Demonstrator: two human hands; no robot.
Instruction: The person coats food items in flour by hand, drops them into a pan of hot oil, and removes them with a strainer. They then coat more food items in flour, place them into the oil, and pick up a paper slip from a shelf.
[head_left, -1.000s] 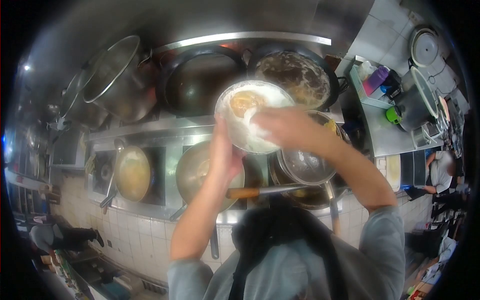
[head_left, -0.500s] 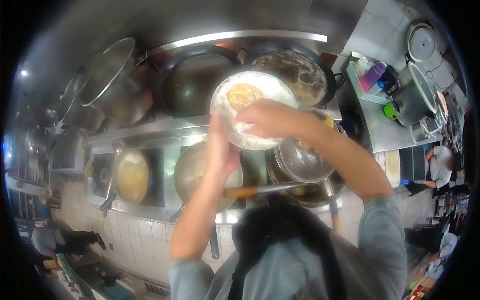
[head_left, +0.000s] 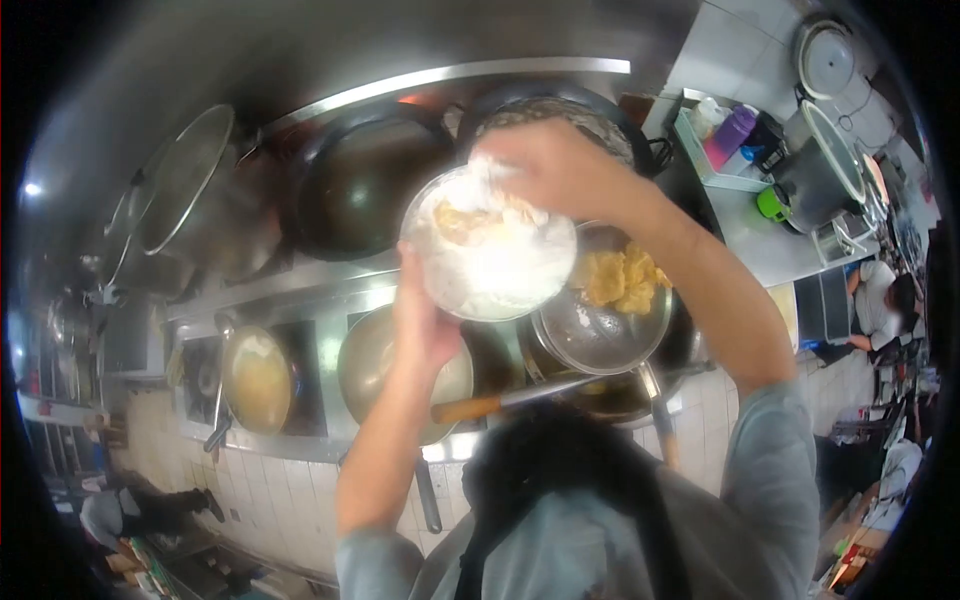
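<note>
A metal bowl (head_left: 428,285) of white powder (head_left: 500,275) is held up by my left hand (head_left: 425,325), whose fingers and thumb grip its left side and underside. A yellowish-brown piece of food (head_left: 455,222) lies in the powder, partly coated. Over the bowl's far rim is my right hand (head_left: 555,165), fingers curled together and whitened, with white powder bunched at the fingertips. Whether anything else is in that grasp is hidden. Just right of the bowl, golden fried pieces (head_left: 620,280) rest in a metal strainer (head_left: 590,340).
Behind the bowl sit a dark wok (head_left: 365,185) and a second wok with foamy liquid (head_left: 605,125). A wooden-handled utensil (head_left: 470,409) lies across the stove front. Large pots (head_left: 210,205) stand left; a basket of bottles (head_left: 725,170) stands right. Other people (head_left: 880,305) are at the edges.
My right hand has risen from inside the bowl to above its far rim. The food piece has become more covered with powder. The bowl has shifted slightly left and nearer, uncovering the fried pieces.
</note>
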